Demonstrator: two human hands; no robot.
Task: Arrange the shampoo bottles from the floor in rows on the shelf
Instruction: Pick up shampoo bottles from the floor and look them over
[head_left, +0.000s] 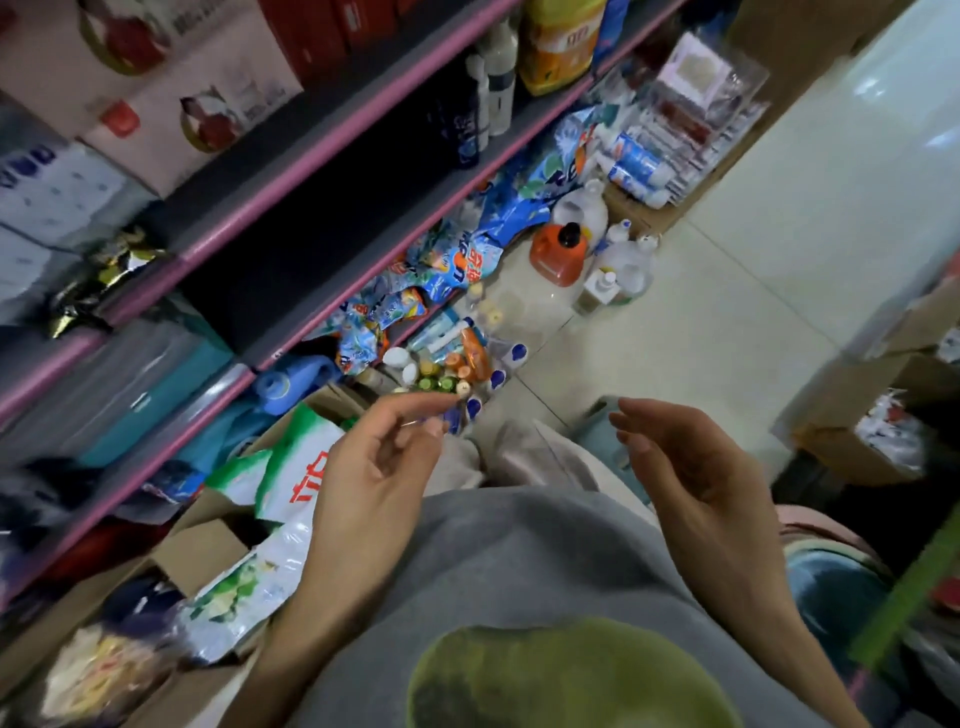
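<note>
A cluster of small shampoo bottles (452, 366) with white, orange, green and blue caps stands on the tiled floor beside the shelf unit. The grey shelf with a pink edge (363, 249) runs diagonally; its middle stretch is dark, and a few dark and white bottles (480, 98) stand at its far end. My left hand (384, 457) hovers just in front of the floor bottles, palm up, fingers loosely curled, holding nothing. My right hand (691, 467) hangs to the right of it, fingers relaxed, also holding nothing.
Blue detergent bags (467, 260) spill from the bottom shelf onto the floor. An orange jug (558, 254) and clear bottles (623, 265) stand farther along. Cardboard boxes with green-white bags (291, 478) sit to my left; more boxes (872, 415) line the right. Pale floor tiles (701, 322) lie between.
</note>
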